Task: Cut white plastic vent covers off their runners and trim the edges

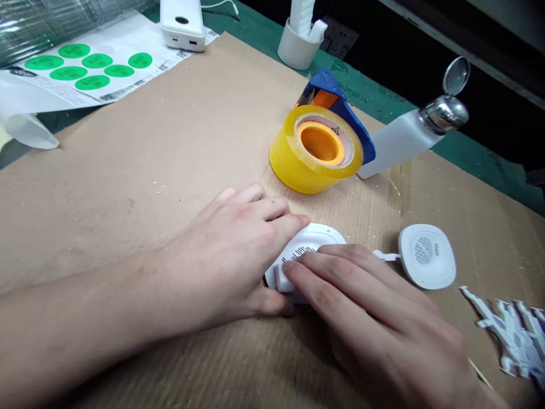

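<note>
A white rounded plastic cover (326, 232) with rows of dark slots lies on the cardboard in front of me, partly hidden by both hands. My left hand (242, 250) grips its left side, fingers along the far edge and thumb at the near edge. The fingers of my right hand (374, 307) are closed over its near part, on a small white block (281, 279) that rests against the slotted face. Whether this block is loose or part of the cover I cannot tell. To the right lies a similar white cover (427, 257) with a perforated round patch.
Beyond my hands stands a yellow tape roll (293, 159) in a blue dispenser (355, 122). Behind it is a white pump bottle (400, 142), its lid raised. Small white plastic parts (511, 335) lie right. Farther back are a power bank (182, 25), green stickers (91, 82) and a cup (296, 48).
</note>
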